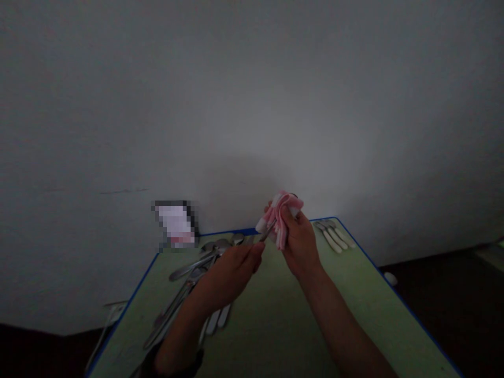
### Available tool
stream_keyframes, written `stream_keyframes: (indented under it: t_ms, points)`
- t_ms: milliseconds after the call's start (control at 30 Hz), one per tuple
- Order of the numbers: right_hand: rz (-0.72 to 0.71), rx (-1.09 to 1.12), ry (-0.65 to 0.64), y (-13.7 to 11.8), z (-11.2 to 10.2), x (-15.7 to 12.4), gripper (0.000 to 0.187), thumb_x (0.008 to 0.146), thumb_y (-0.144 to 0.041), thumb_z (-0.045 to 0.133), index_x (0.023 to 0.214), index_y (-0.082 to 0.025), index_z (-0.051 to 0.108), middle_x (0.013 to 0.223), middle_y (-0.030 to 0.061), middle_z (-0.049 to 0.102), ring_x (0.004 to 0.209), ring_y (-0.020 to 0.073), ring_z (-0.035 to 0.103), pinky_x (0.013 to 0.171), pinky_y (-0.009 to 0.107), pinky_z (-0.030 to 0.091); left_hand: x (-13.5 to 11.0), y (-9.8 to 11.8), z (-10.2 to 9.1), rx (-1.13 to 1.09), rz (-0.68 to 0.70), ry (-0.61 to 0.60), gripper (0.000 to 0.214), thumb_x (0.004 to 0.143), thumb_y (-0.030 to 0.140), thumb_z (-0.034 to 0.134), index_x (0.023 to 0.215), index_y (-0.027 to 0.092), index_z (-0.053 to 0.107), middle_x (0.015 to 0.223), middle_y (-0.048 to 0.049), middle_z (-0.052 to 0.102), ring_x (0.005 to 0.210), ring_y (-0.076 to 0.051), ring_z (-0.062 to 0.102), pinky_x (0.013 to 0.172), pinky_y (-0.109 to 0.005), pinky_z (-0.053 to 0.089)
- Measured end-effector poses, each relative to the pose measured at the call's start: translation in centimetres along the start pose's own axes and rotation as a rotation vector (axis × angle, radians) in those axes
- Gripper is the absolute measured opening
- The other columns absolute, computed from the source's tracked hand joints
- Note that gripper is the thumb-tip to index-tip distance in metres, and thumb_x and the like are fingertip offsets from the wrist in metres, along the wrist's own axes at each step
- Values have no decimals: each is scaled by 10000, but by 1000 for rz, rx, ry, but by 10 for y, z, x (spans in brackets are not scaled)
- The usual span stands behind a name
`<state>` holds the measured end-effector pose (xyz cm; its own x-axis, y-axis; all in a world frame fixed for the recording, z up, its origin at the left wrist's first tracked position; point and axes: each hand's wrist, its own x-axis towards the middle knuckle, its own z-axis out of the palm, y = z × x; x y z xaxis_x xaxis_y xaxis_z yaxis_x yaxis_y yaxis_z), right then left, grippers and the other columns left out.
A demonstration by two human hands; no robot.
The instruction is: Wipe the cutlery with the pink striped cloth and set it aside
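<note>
My left hand (236, 265) is closed round the handle of a metal piece of cutlery (268, 230), held above the table. Its far end disappears into a pink and white striped cloth (280, 212), so I cannot tell which kind of cutlery it is. My right hand (302, 241) grips that cloth, folded around the metal, with the thumb pressed on top. Under and beside my left forearm lie several metal spoons (191, 275), partly hidden by the arm. Several pale-handled forks (333, 237) lie side by side right of my right hand.
The green tabletop (271, 320) has a blue edge and stands against a grey wall (252, 105). A blurred-out device (175, 223) leans at the back left corner. White handles (218, 319) show below my left forearm. A white cable (100, 336) hangs left of the table.
</note>
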<state>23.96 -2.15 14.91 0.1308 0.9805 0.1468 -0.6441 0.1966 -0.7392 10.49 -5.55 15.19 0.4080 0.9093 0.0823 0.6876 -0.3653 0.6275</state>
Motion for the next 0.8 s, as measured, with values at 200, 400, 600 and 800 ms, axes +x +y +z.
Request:
stream_keyframes:
  t_ms: [200, 400, 600, 800]
  points:
    - [-161, -230, -96, -24, -14, 5, 350, 735, -342, 656, 1055, -215, 594, 1038, 53, 669, 837, 165, 651, 731, 317, 531, -8, 0, -18, -136, -52, -131, 498, 922, 489, 255, 594, 175, 460, 523, 44, 425, 505, -100, 415, 513, -213, 336]
    - [-1, -835, -622, -68, -37, -4, 254, 812, -314, 570, 1020, -204, 665, 815, 11, 699, 637, 115, 613, 604, 238, 490, -25, -16, -42, -41, -70, -249, 489, 891, 500, 344, 641, 179, 616, 618, 17, 547, 606, -115, 520, 613, -202, 402]
    - [-2, -1095, -955, -82, -45, -12, 202, 789, -211, 585, 947, -254, 704, 874, -10, 720, 731, 135, 648, 628, 216, 472, -32, -13, -41, 97, 2, -222, 408, 861, 470, 428, 677, 221, 693, 675, -6, 612, 709, -147, 567, 699, -225, 412]
    - [71, -1067, -1076, -83, -36, -17, 219, 810, -184, 552, 963, -224, 703, 724, -15, 710, 596, 97, 618, 544, 180, 441, -38, -4, -44, 75, 34, -135, 370, 843, 446, 457, 670, 216, 690, 546, 13, 555, 547, -120, 503, 539, -209, 366]
